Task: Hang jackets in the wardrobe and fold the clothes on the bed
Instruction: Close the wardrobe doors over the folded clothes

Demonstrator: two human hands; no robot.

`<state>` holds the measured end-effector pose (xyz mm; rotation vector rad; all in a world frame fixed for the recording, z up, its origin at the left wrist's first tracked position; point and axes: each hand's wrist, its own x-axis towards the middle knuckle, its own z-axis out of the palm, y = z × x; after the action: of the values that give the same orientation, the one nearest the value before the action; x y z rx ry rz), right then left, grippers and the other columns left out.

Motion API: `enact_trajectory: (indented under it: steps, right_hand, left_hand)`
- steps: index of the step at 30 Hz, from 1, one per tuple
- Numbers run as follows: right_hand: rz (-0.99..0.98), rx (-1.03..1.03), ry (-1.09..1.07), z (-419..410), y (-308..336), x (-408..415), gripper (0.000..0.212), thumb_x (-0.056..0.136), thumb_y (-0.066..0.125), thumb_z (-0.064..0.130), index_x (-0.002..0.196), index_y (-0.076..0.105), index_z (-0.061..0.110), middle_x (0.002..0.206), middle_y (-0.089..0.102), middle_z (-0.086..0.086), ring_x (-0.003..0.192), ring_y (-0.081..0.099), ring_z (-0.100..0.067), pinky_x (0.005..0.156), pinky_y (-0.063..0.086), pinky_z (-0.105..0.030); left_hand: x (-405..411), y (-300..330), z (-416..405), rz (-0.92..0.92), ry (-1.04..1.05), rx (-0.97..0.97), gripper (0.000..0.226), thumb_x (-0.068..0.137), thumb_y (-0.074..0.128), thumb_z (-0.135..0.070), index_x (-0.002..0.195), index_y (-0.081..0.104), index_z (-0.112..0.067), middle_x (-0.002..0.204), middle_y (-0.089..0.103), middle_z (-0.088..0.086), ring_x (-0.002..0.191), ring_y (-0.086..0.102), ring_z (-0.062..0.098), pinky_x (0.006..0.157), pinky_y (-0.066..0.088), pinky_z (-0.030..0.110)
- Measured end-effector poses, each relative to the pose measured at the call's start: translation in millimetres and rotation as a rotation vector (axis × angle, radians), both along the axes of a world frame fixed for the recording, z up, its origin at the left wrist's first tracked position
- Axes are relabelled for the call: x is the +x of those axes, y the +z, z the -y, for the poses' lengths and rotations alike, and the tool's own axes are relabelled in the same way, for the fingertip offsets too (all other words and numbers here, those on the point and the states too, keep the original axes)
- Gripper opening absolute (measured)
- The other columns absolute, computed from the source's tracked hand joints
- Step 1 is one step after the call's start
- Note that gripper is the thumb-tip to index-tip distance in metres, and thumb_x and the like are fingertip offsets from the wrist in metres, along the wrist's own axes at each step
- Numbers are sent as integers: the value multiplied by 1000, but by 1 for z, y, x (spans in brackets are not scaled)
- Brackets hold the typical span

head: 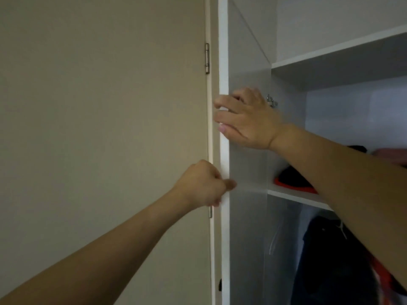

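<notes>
We see both hands on the white wardrobe door [224, 62], which stands open and edge-on to us. The right hand [248, 119] holds the door's edge high up, fingers curled round it toward the beige wall side and the thumb lying against the near face. The left hand [203, 186] grips the same edge lower down, fingers wrapped behind it and the thumb tip showing on the inner side.

Left of the door runs a beige wall [99, 106] with a door frame strip carrying a metal hinge [207, 58]; a second hinge sits half hidden behind the left hand.

Inside the wardrobe [248, 238], a black and orange cap [293, 180] lies at the left end of the middle shelf [293, 195]. Pink and dark folded cloth rests further right on that shelf, mostly covered by the right forearm. Below the shelf hangs a dark jacket [330, 260], with something orange-red beside it at the right edge, cut off by the frame. An upper shelf [330, 52] crosses the top right.

A small metal fitting shows just behind the right hand; we cannot tell what it is. The hanging rail is hidden by the arm, and the bed is out of view.
</notes>
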<state>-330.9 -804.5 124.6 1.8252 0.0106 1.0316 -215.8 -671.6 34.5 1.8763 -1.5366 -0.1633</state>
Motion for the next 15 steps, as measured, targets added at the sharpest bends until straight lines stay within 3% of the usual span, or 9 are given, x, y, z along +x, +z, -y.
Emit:
enact_trajectory:
  steps: [3, 5, 7, 9, 11, 13, 15]
  right_hand:
    - [11, -46, -11, 11, 0, -49, 29, 94, 35, 30, 98, 58, 12, 114, 57, -9, 92, 39, -27, 78, 38, -41]
    - [1, -43, -16, 14, 0, -82, 32, 98, 27, 29, 102, 53, 12, 118, 51, -9, 93, 43, -29, 81, 40, -43]
    - [-8, -12, -46, 13, -2, -113, 32, 99, 25, 29, 104, 51, 11, 121, 46, -9, 93, 47, -31, 82, 41, -44]
    - [-9, 37, -87, 14, -6, -144, 32, 98, 28, 26, 103, 53, 8, 120, 50, -14, 91, 50, -33, 81, 41, -45]
    - [12, 101, -145, 17, -12, -178, 33, 96, 33, 25, 103, 57, 4, 120, 55, -20, 93, 53, -35, 81, 41, -45]
    - [42, 158, -238, 24, -19, -214, 36, 95, 38, 27, 109, 60, 2, 129, 54, -21, 104, 53, -36, 88, 42, -47]
    - [59, 218, -343, 34, -27, -250, 41, 96, 40, 30, 122, 57, 4, 140, 47, -19, 120, 49, -36, 100, 39, -49]
  left_hand:
    - [-37, 2, 13, -123, -127, 75, 45, 83, 71, -48, 76, 72, -4, 68, 73, 7, 66, 72, 22, 75, 61, 35]
    - [-63, -2, 28, -37, -143, 54, 44, 81, 69, -54, 84, 69, -10, 75, 73, 5, 67, 70, 17, 65, 58, 28]
    - [-90, -14, 48, -32, -209, 25, 46, 81, 66, -56, 106, 62, -17, 90, 67, -1, 78, 65, 13, 61, 50, 23]
    - [-118, -30, 71, -208, -357, 62, 74, 77, 65, -57, 136, 41, -19, 111, 59, -3, 96, 60, 13, 78, 53, 27]
    - [-148, -47, 92, -324, -426, 90, 107, 71, 68, -57, 153, 6, -26, 139, 43, 1, 120, 50, 18, 99, 47, 34]
    - [-180, -60, 112, -339, -405, 91, 132, 63, 70, -58, 150, -24, -27, 160, 8, -1, 141, 27, 26, 113, 34, 43]
    - [-216, -66, 130, -355, -344, 53, 137, 64, 72, -60, 147, -32, -27, 161, -15, -1, 148, 9, 31, 117, 25, 51]
